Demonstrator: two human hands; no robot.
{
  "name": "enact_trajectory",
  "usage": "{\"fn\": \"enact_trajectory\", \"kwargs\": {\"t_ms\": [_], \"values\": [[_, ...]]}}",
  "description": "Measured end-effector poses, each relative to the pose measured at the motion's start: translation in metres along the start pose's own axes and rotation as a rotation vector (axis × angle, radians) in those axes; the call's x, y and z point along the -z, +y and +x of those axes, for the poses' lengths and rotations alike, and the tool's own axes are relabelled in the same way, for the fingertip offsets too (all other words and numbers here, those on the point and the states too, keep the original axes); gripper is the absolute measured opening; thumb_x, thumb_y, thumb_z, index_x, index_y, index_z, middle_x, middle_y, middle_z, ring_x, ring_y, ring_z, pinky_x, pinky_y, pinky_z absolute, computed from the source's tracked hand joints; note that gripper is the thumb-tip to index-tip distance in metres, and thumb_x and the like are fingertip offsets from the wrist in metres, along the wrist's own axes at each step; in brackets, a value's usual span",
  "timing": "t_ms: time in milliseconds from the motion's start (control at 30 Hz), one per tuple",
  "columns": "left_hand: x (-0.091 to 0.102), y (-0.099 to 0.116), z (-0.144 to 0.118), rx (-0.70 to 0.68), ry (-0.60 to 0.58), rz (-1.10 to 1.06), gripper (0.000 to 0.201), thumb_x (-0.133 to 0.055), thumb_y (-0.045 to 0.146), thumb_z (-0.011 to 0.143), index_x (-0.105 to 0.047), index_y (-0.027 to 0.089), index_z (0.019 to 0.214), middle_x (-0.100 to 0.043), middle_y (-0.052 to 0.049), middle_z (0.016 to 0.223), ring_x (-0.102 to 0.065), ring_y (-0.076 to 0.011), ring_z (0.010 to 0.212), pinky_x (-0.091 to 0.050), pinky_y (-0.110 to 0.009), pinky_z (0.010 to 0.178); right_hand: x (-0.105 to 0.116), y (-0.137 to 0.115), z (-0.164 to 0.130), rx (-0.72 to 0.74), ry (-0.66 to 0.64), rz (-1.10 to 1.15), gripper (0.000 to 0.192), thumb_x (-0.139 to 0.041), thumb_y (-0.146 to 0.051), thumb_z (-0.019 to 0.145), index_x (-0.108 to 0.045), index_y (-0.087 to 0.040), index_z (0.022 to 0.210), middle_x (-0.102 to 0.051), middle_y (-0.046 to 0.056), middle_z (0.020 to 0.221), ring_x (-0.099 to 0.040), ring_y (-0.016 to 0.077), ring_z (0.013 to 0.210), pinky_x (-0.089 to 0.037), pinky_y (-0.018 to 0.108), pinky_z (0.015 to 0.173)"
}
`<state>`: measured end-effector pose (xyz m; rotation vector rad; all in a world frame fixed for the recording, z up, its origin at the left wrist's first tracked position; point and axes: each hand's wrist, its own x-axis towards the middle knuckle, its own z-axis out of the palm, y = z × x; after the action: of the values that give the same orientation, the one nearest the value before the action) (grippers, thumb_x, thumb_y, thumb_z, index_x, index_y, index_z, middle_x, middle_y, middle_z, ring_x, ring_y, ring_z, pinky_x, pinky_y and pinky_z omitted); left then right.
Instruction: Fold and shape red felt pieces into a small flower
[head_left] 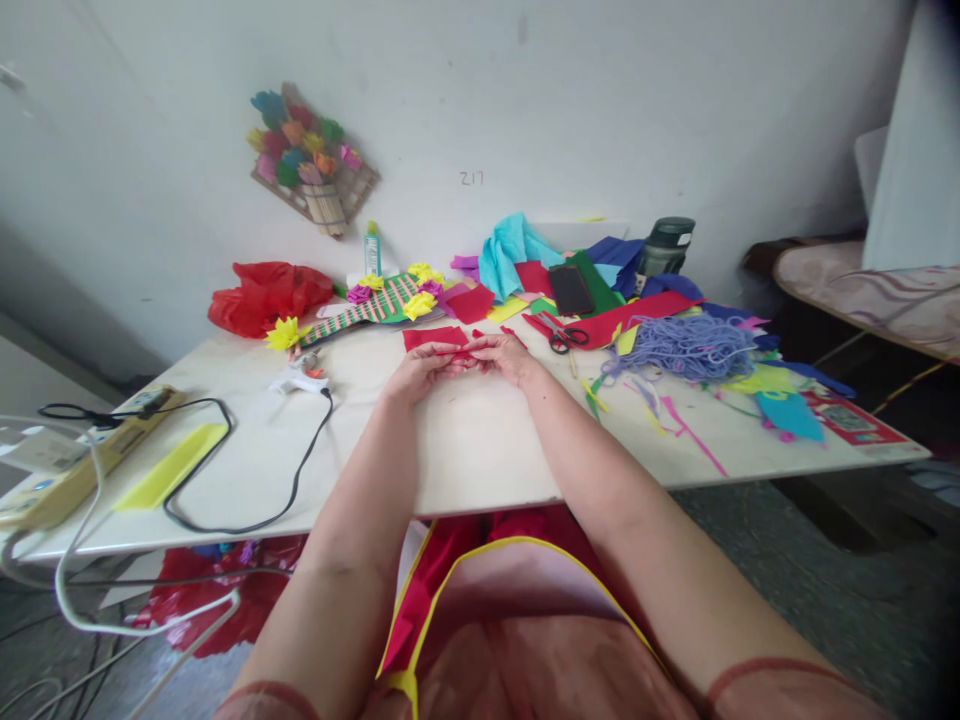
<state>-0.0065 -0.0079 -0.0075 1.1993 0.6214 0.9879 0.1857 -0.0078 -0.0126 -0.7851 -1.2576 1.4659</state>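
the left hand point(421, 370) and right hand point(504, 357), fingers curled nearly closed, pinch a small crumpled red paper-like piece point(466, 358) between them, over the white flat-topped table point(480, 440).

A flower ornament point(307, 150) hangs on the wall point(600, 100), a power strip point(120, 447) lying lower left.

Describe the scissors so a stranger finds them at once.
On the white table, go from the right hand toward the blue-purple yarn heap. Short of it, on the near side of the phone, lie the scissors, set apart by two black looped handles.
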Motion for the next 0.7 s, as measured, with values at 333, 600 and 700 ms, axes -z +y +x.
{"fn": "enact_trajectory", "kwargs": {"t_ms": [333,600,700], "values": [[-0.0025,0.0031,-0.0008,0.011,0.008,-0.044,0.017,-0.059,0.007,0.071,-0.064,0.008,0.087,-0.072,-0.013,0.077,-0.07,-0.02,0.072,-0.056,-0.027,0.068,-0.0007,-0.0023,-0.0002,0.014,-0.007,0.022,0.018,-0.064,-0.01,0.058,-0.068,-0.012,0.076,-0.067,0.002,0.057,-0.055,0.0095,0.044,-0.045,0.022,0.046],[-0.007,0.0061,0.0001,0.023,0.058,-0.07,0.018,-0.052,0.01,0.068,-0.065,0.008,0.08,-0.072,-0.015,0.076,-0.07,-0.0223,0.074,-0.056,-0.031,0.071,0.0018,-0.0023,0.0005,0.045,-0.031,0.051,0.018,-0.059,-0.012,0.057,-0.068,-0.01,0.073,-0.068,0.004,0.059,-0.057,0.0115,0.047,-0.048,0.024,0.05],[-0.0078,0.0079,-0.0004,0.039,0.055,-0.072,0.022,-0.049,0.017,0.07,-0.067,0.007,0.08,-0.071,-0.016,0.076,-0.07,-0.0226,0.074,-0.055,-0.032,0.072,0.0027,-0.0016,0.0018,0.066,-0.05,0.07,0.016,-0.059,-0.019,0.061,-0.067,-0.01,0.072,-0.068,0.005,0.061,-0.058,0.0125,0.048,-0.049,0.026,0.051]]}}
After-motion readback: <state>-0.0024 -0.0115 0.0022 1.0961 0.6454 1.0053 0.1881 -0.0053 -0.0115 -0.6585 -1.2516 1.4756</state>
